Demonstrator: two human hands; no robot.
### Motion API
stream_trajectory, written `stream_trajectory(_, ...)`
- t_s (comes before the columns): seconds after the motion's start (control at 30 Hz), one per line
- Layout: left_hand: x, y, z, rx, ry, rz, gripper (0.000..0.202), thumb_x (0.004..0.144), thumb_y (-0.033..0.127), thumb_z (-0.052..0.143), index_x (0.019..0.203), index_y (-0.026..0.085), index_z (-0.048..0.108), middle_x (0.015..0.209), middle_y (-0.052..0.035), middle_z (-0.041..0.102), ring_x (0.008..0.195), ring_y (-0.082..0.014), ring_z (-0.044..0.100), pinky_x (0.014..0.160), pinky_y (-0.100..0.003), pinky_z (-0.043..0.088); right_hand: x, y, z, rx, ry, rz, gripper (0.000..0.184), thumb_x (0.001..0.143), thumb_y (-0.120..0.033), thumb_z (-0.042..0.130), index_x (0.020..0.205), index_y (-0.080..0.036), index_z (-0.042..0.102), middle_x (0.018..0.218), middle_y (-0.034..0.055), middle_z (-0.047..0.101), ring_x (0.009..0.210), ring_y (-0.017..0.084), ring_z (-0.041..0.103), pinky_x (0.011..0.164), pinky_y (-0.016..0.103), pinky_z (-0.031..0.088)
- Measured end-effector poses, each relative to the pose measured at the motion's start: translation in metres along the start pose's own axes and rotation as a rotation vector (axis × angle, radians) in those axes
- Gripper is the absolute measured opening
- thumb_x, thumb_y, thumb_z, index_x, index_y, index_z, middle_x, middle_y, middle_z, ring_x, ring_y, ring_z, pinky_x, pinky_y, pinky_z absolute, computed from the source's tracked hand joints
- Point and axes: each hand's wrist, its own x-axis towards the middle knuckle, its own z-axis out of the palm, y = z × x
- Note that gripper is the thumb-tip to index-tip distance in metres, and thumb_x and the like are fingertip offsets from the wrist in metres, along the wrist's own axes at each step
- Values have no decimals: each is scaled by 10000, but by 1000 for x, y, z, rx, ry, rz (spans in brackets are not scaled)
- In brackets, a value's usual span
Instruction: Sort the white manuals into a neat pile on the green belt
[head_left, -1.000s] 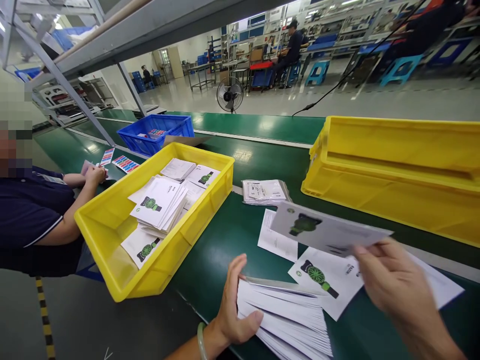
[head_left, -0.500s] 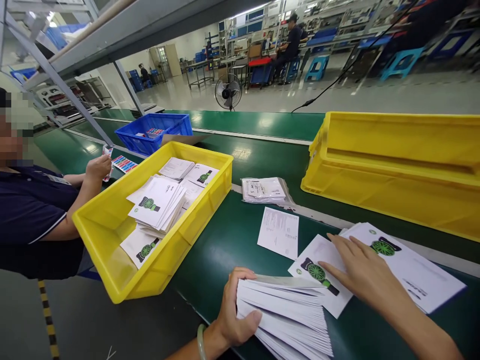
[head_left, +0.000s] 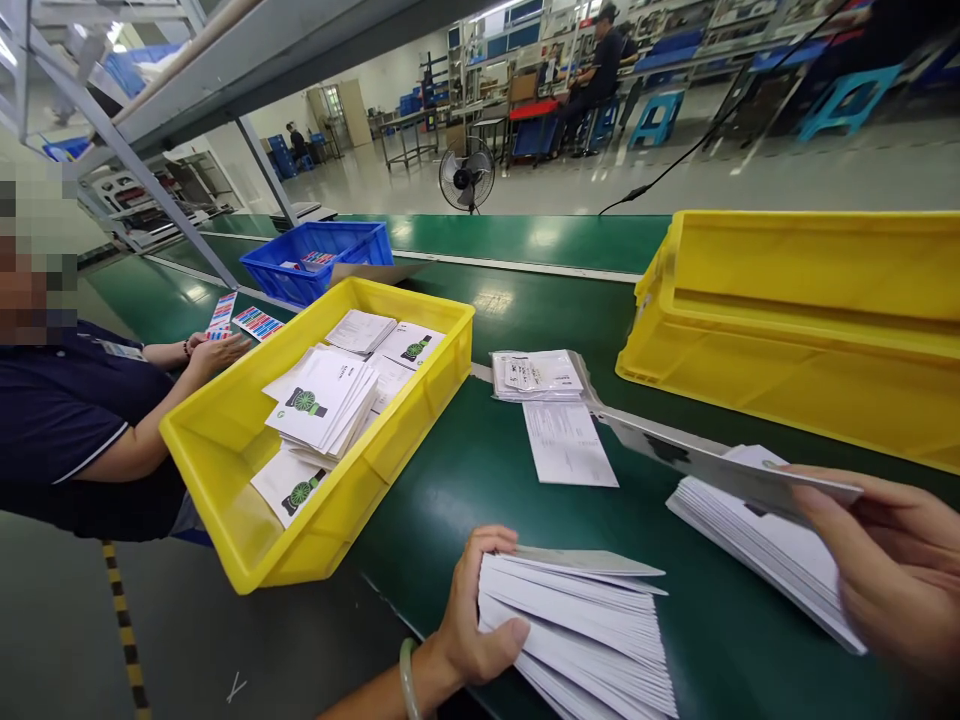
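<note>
the left hand [head_left: 480,612] is gripping a thick, fanned stack of white paper booklets [head_left: 581,630], its thumb lying across the near edges and its fingers curling round the left end. the right hand [head_left: 889,570] is pinching a thin, flat, white paper booklet [head_left: 720,470] between thumb and fingers, tilting it nearly edge-on so that part of a dark printed picture is showing. this booklet is appearing in front of a squared pile of white paper booklets [head_left: 765,550] on the smooth green surface [head_left: 427,510]; whether they are touching, i cannot tell. the surface's near edge is running diagonally beneath the left forearm, close to the stack. green surface is stretching between the stack, the pile and a deep yellow plastic bin [head_left: 390,455] at the left. a long yellow plastic bin [head_left: 810,330] is standing beyond the pile, bounding the far right. a clear plastic bag of white papers [head_left: 536,375] is lying just beyond a printed white paper sheet [head_left: 571,447]. top booklets in the left bin are showing a black-and-green wheel picture; their lettering, like the print on the sheet and bag, is looking too small to read.
</note>
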Motion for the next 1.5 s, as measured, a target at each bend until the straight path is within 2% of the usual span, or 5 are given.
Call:
stream_trajectory(0.23, -4, -1, -3, 105, -10, -27, 910, 813, 649, 574, 1527, 202, 229, 1510, -191, 371, 1348, -377, 378, 1094, -529, 302, -28, -11, 45, 375, -835, 27, 577, 910, -733, 425, 860, -264, 755, 988, 93, 752, 1091, 329, 671, 920, 442, 596)
stream_trajectory(0.6, 1, 2, 0, 46, 23, -48, 615, 778, 622, 595, 1200, 178, 547, 1072, -109, 567, 962, -266, 554, 852, -414, 433, -4, 17, 122, -336, -441, -17, 1039, 694, -690, 498, 1467, 0, 422, 1584, 274, 256, 1460, 511, 147, 1183, 671, 133)
stream_trajectory(1.03, -6, -9, -4, 21, -19, -120, 1437, 570, 924, 599, 1575, 155, -85, 1662, -240, 23, 1503, -461, 149, 1236, -591, 42, -20, 17, 53, 446, -1216, 91, 653, 859, -772, 483, 1219, -283, 724, 1379, 100, 602, 1326, 356, 499, 1154, 535, 344)
stream_trajectory(1.27, -10, -36, -9, -53, -64, -117, 1741, 177, 883, 736, 1588, 195, -17, 1498, -246, 344, 1323, -468, 435, 1161, -575, 305, -97, 33, 73, 695, -545, 313, 741, 951, -687, 27, 1573, -369, 273, 1620, -50, 256, 1482, 247, 223, 1158, 434, 357)
stream_trajectory(1.5, -13, -41, -18, 26, -102, -2, 1787, 133, 796, 797, 1569, 278, -132, 1620, -248, 134, 1469, -536, 195, 1220, -640, 115, -144, 37, 82, 342, -439, 56, 646, 996, -443, -97, 1613, -281, 11, 1639, -4, 139, 1439, 264, 261, 1029, 402, 542)
